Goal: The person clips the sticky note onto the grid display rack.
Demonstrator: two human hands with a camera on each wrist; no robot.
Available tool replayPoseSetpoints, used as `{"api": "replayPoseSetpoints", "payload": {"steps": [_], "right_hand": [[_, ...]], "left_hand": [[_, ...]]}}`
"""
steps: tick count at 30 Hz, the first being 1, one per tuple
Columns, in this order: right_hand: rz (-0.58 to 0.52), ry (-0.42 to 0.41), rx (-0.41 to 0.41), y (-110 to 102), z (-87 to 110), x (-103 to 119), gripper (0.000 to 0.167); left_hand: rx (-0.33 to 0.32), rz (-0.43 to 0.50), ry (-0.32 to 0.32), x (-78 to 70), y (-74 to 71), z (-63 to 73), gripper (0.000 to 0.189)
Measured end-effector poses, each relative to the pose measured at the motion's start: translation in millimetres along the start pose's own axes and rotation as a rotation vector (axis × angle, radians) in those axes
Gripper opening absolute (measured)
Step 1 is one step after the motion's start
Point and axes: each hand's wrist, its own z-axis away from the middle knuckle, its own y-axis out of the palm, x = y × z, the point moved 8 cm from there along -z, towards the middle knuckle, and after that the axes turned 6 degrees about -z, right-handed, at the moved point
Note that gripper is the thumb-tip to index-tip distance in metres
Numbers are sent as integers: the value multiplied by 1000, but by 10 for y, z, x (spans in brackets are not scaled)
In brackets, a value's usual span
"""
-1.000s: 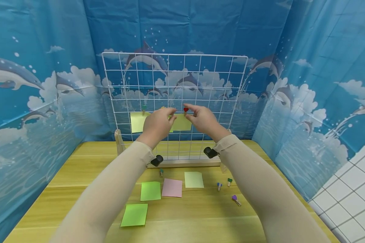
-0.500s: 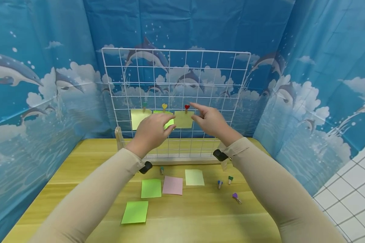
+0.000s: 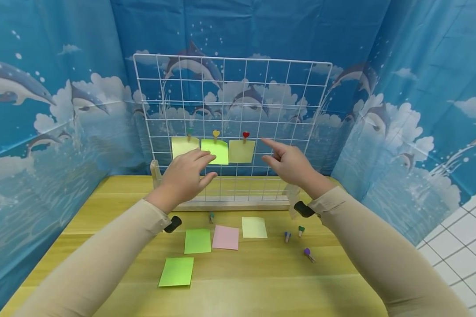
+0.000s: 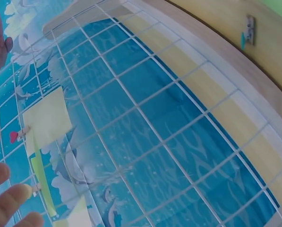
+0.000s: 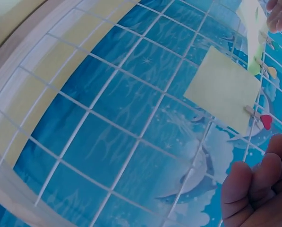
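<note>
Three sticky notes hang in a row on a white wire grid [image 3: 277, 101]. A pale yellow note [image 3: 180, 144] is at the left, a bright green note [image 3: 221, 153] in the middle under a yellow heart clothespin [image 3: 216, 134], and a yellow note [image 3: 242, 152] at the right under a red heart clothespin [image 3: 246, 135]. My left hand [image 3: 184, 178] is in front of the left and middle notes, fingers extended, holding nothing. My right hand [image 3: 291, 164] is right of the red clothespin, apart from it, index finger pointing out and nothing in its grasp.
On the wooden table lie two green notes [image 3: 197, 241], a pink note [image 3: 225, 237] and a pale yellow note [image 3: 254, 227]. Small clothespins lie there too: a teal one [image 3: 211, 217], a blue one [image 3: 287, 236], a green one [image 3: 301, 230] and a purple one [image 3: 309, 254].
Both hands have drawn away from the right hanging note, the left hand leftward and down, the right hand rightward. The right hand has let go of the red heart clothespin, which stays on the grid.
</note>
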Motion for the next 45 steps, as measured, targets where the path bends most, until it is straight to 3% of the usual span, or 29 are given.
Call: {"api": "replayPoseSetpoints", "payload": {"steps": [17,34,45], "right_hand": [[123,7,34,64,191,-187,58],[195,55,88,151,421,-473,60],[223,52,90,203,672,-688,62]], "left_hand": [[93,-12,-43,171,130,248,61],[215,-34,-62,220,322,442,73],[222,15,-69,198,444,568,71]]}}
